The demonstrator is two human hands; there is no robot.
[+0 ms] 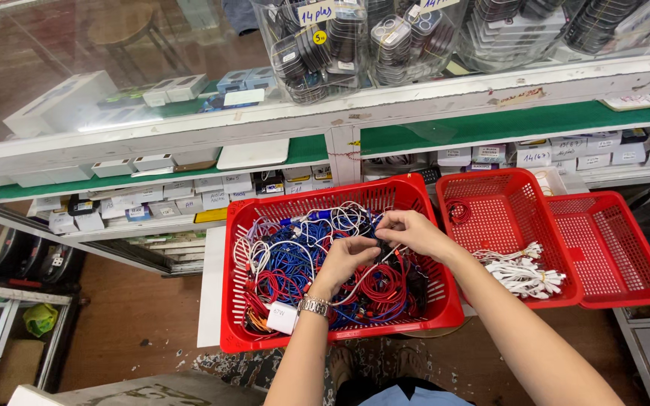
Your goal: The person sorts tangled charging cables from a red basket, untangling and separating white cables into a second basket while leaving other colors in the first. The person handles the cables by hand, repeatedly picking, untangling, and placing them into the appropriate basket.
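A big red plastic basket (236, 225) holds a tangle of red, blue and white cables (287, 259). Both my hands are over its middle. My left hand (346, 259), with a metal watch on the wrist, pinches a cable (382, 251) from below. My right hand (413, 231) grips the same cable close beside it, fingers closed on its dark end. A white tag (281, 316) lies at the basket's near edge.
Two more red baskets stand to the right: the middle basket (490, 184) holds a bundle of white cables (522, 272), the outer basket (626, 286) shows nothing inside. A glass display counter (340, 113) with boxes and packaged goods rises behind. Brown floor lies to the left.
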